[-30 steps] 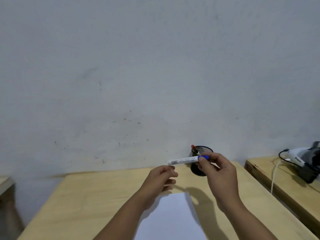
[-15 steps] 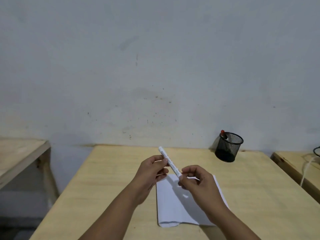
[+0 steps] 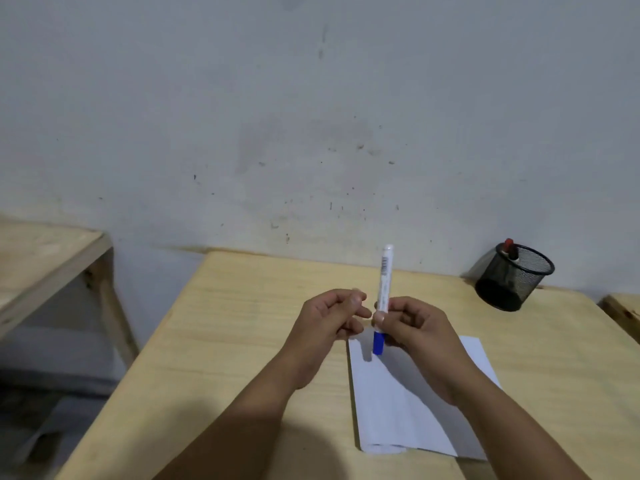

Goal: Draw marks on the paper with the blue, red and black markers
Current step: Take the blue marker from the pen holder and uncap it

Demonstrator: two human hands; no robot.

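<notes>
My right hand (image 3: 414, 329) grips the blue marker (image 3: 383, 289) near its lower end. The marker stands almost upright, white barrel up and blue cap (image 3: 378, 343) down, just above the top left corner of the white paper (image 3: 398, 407). My left hand (image 3: 327, 322) hovers beside it on the left with fingers curled and loosely apart, apart from the marker and holding nothing. The paper lies flat on the wooden table (image 3: 225, 341), partly hidden under my right forearm. A red marker (image 3: 509, 245) pokes out of the black mesh cup (image 3: 512, 278) at the back right.
A second wooden table (image 3: 38, 261) stands to the left across a gap. Another wooden surface (image 3: 623, 313) edges in at the far right. A grey wall rises right behind the table.
The marker turned from slanted to upright with its blue cap pointing down. My left hand let go of its upper end. The camera view shifted slightly left and down.
</notes>
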